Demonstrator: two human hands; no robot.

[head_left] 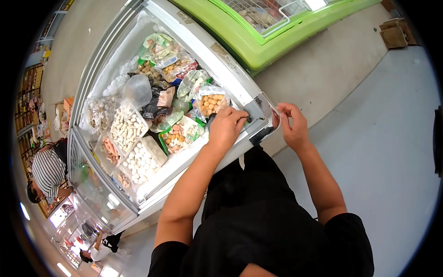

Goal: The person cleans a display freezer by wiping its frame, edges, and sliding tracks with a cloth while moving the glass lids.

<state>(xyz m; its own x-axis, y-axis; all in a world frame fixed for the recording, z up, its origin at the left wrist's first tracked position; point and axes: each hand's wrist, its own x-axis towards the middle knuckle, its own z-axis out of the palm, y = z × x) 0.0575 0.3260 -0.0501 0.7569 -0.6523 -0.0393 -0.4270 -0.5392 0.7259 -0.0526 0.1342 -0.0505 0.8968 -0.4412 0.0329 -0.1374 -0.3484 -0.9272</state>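
My left hand [226, 128] is over the near inside corner of an open chest freezer [217, 51], its fingers bent and pressed together. A small dark object [211, 117] shows beside it; its kind is unclear. My right hand [294, 124] is just outside the same corner, fingers curled in toward the thumb beside the shiny corner cover [266, 108]. Whatever either hand pinches is too small to make out. Closest to my left hand lies a clear bag of round tan balls [212, 102]. Another open bag with mixed pieces [177, 136] lies beside it.
White bins hold white finger-shaped pieces [127, 129], white balls [140, 161] and pink sausages [110, 150]. A glass lid [99, 184] covers the freezer's left end. A green freezer [272, 51] stands beyond. Cardboard [394, 34] lies far right. A person in stripes [48, 171] is at left.
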